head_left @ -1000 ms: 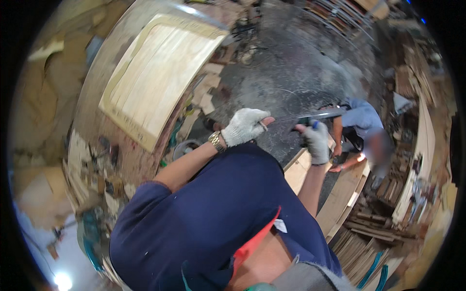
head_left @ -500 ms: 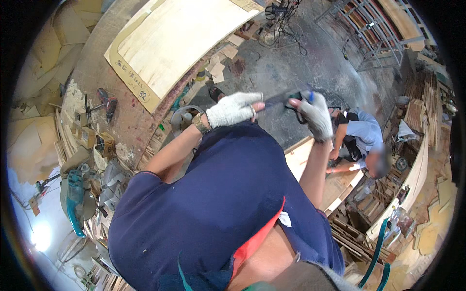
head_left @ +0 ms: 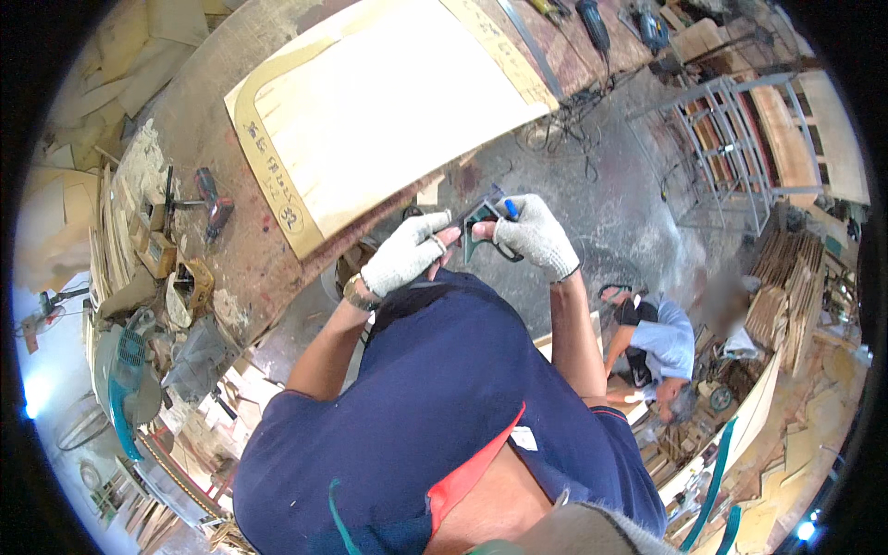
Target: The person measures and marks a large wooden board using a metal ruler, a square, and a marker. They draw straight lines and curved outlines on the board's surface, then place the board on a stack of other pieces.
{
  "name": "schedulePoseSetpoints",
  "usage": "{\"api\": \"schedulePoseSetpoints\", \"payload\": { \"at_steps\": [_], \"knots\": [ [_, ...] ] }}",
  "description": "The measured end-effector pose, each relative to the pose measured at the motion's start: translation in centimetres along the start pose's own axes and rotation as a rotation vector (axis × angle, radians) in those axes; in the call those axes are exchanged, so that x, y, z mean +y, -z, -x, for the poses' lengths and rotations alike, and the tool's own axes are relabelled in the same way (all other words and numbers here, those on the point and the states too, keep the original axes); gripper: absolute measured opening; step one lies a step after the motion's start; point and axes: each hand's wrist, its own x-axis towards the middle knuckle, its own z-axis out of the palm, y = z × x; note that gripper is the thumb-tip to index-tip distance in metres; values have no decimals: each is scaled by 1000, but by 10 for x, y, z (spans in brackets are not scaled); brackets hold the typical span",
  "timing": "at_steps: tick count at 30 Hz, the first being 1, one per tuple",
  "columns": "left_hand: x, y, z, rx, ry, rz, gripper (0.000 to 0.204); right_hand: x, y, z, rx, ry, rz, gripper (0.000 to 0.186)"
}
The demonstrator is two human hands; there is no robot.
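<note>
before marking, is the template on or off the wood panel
On: the yellowish template lies along edges of the wood panel, whose pale surface shows inside.

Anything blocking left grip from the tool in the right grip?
Nothing visible stands between the left grip and the dark green tool in the right grip. Whether left fingertips touch it is unclear.

Both hands [head_left: 535, 236] close together

Left hand [head_left: 407, 252], right hand [head_left: 532, 233]: rough, matt knit-cloth gloves [head_left: 544, 242]; metal-look watch [head_left: 359, 294] just behind left hand; smooth wood panel [head_left: 370, 120] ahead of left hand; matt cloth shirt [head_left: 407, 388] below both.
</note>
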Motion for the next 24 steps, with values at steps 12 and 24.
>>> {"api": "schedulePoseSetpoints", "payload": {
  "at_steps": [12,24],
  "knots": [
    [22,82,-29,286,115,-11,38,-62,-14,-123,-173,86,142,33],
    [29,95,-19,599,151,278,39,-116,-28,-193,-463,141,245,23]
  ]
}}
